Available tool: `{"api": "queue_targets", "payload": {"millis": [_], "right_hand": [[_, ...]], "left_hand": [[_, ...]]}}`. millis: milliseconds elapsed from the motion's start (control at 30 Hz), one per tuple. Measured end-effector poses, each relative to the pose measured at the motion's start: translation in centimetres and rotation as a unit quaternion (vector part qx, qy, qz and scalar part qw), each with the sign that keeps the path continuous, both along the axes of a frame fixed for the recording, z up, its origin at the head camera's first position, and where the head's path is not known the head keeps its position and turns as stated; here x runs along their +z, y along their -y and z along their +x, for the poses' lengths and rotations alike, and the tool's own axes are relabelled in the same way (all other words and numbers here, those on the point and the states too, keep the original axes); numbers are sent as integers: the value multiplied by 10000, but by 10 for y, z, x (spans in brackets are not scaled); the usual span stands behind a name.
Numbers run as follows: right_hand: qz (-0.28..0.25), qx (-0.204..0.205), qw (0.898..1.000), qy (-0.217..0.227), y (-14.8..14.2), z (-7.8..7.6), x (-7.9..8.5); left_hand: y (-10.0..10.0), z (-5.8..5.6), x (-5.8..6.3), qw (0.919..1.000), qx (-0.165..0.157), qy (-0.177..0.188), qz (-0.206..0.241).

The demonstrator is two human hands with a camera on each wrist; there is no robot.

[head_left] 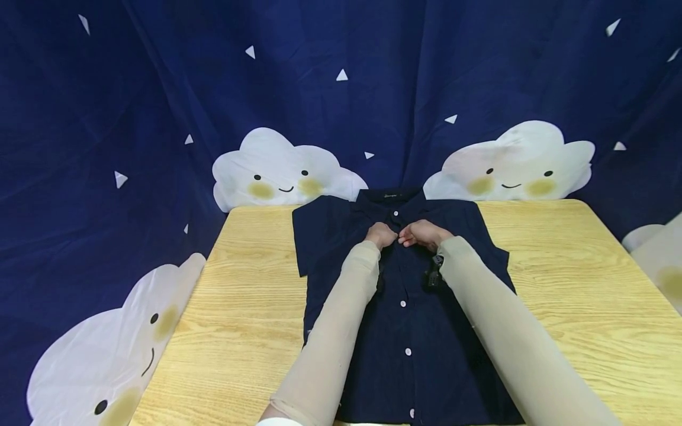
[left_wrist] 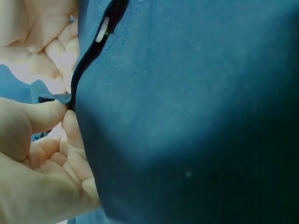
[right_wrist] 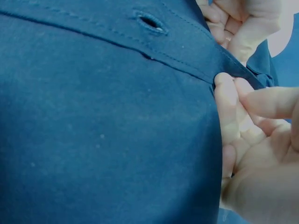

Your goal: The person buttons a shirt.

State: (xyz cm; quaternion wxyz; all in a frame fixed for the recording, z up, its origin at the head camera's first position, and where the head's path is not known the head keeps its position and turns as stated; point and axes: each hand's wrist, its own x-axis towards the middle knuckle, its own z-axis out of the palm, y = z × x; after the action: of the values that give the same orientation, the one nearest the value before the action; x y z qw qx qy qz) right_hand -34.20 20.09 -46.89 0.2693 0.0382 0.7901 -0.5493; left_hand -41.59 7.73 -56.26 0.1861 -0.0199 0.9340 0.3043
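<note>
A dark navy short-sleeved shirt (head_left: 389, 367) lies front up on the table, its collar (head_left: 391, 204) at the far end. White buttons run down its front; one button (head_left: 396, 213) sits at the collar, another (left_wrist: 103, 29) shows beside the placket edge in the left wrist view. My left hand (head_left: 381, 235) pinches the placket below the collar between thumb and finger. Facing it, my right hand (head_left: 423, 232) pinches the placket edge with curled fingers (right_wrist: 227, 95). A buttonhole (right_wrist: 150, 22) is visible in the right wrist view. Whether a button lies between the fingertips is hidden.
The shirt rests on a light wooden table (head_left: 250, 296) whose surface shows on both sides. Behind and to the left hangs a dark blue cloth (head_left: 176, 71) with white triangles and smiling clouds. A small dark device (head_left: 433, 275) sits under my right wrist.
</note>
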Motion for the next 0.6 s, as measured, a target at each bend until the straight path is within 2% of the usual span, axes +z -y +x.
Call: {"api": "queue_targets", "payload": {"millis": [67, 133, 267, 333, 433, 533, 567, 600], "right_hand": [[69, 15, 9999, -126, 1, 1, -1], [262, 73, 9992, -310, 2, 2, -1], [698, 121, 9957, -594, 6, 3, -2], [837, 115, 9942, -661, 7, 3, -1], [933, 127, 9931, -697, 8, 3, -2], [1032, 166, 9920, -709, 8, 2, -2], [1061, 177, 9917, -705, 9, 2, -2], [1093, 159, 9915, -689, 9, 1, -2]], "left_hand": [[-2, -5, -8, 9998, 7, -152, -107], [-1, -9, -12, 9999, 6, -14, -108], [-1, -20, -21, 9999, -74, 38, -147], [-3, -29, -30, 9994, -144, 181, -263], [-10, -57, -65, 9983, -270, 128, -509], [-15, -89, -108, 9968, -481, -203, -601], [-15, -96, -117, 9954, -571, -438, -633], [-15, -99, -121, 9943, -660, -524, -658]]}}
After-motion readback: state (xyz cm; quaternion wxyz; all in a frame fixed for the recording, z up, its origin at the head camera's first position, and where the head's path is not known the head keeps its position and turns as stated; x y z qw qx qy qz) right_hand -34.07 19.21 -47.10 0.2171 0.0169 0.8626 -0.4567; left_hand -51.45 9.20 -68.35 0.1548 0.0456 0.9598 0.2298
